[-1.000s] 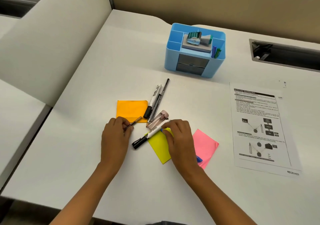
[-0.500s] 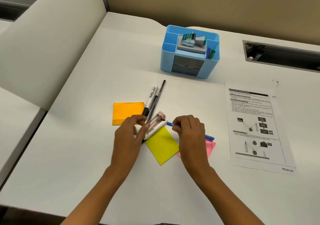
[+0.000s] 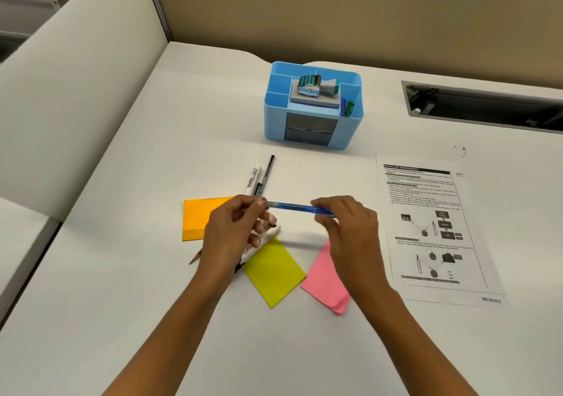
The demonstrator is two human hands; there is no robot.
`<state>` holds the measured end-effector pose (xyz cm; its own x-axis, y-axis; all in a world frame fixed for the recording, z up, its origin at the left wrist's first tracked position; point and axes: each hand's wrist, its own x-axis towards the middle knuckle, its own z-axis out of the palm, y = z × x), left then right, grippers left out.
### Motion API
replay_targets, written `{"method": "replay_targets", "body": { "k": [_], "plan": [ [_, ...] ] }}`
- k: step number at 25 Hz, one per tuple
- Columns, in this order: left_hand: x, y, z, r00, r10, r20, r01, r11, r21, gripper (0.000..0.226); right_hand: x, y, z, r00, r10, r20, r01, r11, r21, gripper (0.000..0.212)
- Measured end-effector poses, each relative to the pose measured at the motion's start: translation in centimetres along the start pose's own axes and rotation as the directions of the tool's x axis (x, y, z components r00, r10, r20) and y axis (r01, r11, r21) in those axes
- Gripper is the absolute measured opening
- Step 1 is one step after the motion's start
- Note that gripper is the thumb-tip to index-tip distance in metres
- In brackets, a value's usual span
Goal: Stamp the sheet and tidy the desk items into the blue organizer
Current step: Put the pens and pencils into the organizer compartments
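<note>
A blue pen (image 3: 292, 207) hangs level above the desk between my hands. My right hand (image 3: 350, 237) pinches its right end, and the thumb and forefinger of my left hand (image 3: 231, 234) meet its left end. My left hand is also closed on a white marker (image 3: 269, 235) and a pencil (image 3: 195, 257), which poke out from under the palm. The blue organizer (image 3: 274, 121) stands at the back with a stamp (image 3: 310, 86) on a grey pad on top. The printed sheet (image 3: 426, 222) lies at the right and bears a "RECEIVED" mark (image 3: 491, 300).
Orange (image 3: 198, 216), yellow (image 3: 274, 270) and pink (image 3: 326, 286) sticky notes lie under and around my hands. A black pen (image 3: 268, 170) and another white marker (image 3: 253, 178) lie just beyond. A white partition stands at the left, and a cable slot (image 3: 481, 106) is at the back right.
My right hand lifted the blue pen off the pink note and brought it left. My left hand gathered the white marker with the pencil, rose, and met the pen's end.
</note>
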<state>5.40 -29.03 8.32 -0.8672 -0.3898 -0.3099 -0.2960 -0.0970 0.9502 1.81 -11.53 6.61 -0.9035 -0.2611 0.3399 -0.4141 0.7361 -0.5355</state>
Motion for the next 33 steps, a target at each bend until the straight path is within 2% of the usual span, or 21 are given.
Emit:
{"method": "replay_targets", "body": {
  "k": [2, 5, 7, 9, 11, 13, 15, 18, 20, 22, 26, 33],
  "plan": [
    [0.7, 0.3, -0.3, 0.999, -0.041, -0.004, 0.041, 0.997, -0.059, 0.015, 0.6, 0.8, -1.3, 0.995, 0.096, -0.019, -0.091, 0.981, 0.172, 0.019],
    [1.1, 0.6, 0.4, 0.996, -0.071, 0.044, 0.076, 0.991, -0.108, 0.014, 2.2, 0.5, -3.0, 0.95, 0.311, -0.024, -0.258, 0.828, 0.498, 0.022],
    [1.1, 0.3, 0.9, 0.998, -0.039, 0.048, 0.042, 0.997, -0.07, 0.015, 3.7, 0.2, -3.9, 0.909, 0.388, -0.15, -0.229, 0.768, 0.598, 0.019],
    [1.2, -0.4, 1.3, 0.999, 0.047, 0.01, -0.048, 0.993, 0.11, 0.018, 5.8, 0.3, -5.0, 0.846, 0.335, -0.415, -0.098, 0.863, 0.496, 0.011],
    [1.2, -1.3, 1.4, 0.991, 0.131, -0.007, -0.123, 0.948, 0.293, 0.015, 8.5, 1.2, -5.6, 0.735, 0.15, -0.661, -0.01, 0.978, 0.21, 0.011],
    [1.0, -1.9, 1.4, 0.989, 0.15, -0.012, -0.137, 0.931, 0.338, 0.012, 11.4, 2.9, -5.3, 0.663, -0.042, -0.748, 0.009, 0.999, -0.048, 0.017],
    [0.8, -2.1, 1.2, 0.987, 0.158, -0.02, -0.14, 0.92, 0.366, 0.012, 13.8, 4.4, -4.3, 0.699, -0.114, -0.706, 0.011, 0.989, -0.148, 0.016],
    [0.7, -2.3, 0.7, 0.984, 0.175, -0.033, -0.149, 0.908, 0.391, 0.011, 15.8, 5.5, -2.6, 0.826, -0.156, -0.541, 0.027, 0.971, -0.24, 0.014],
    [0.7, -2.4, 0.3, 0.984, 0.171, -0.042, -0.141, 0.909, 0.393, 0.011, 16.3, 5.8, -1.7, 0.898, -0.154, -0.413, 0.065, 0.973, -0.222, 0.018],
    [0.7, -2.6, -0.1, 0.987, 0.154, -0.049, -0.125, 0.916, 0.381, 0.01, 16.5, 5.9, -1.0, 0.936, -0.137, -0.323, 0.086, 0.982, -0.168, 0.021],
    [0.9, -3.1, -0.8, 0.986, 0.148, -0.076, -0.105, 0.907, 0.408, 0.014, 17.1, 6.3, -0.2, 0.955, -0.123, -0.271, 0.085, 0.985, -0.149, 0.025],
    [0.8, -3.7, -1.4, 0.979, 0.189, -0.074, -0.137, 0.883, 0.448, 0.014, 16.5, 6.5, -0.1, 0.931, -0.074, -0.358, 0.029, 0.991, -0.128, 0.038]
  ]
}}
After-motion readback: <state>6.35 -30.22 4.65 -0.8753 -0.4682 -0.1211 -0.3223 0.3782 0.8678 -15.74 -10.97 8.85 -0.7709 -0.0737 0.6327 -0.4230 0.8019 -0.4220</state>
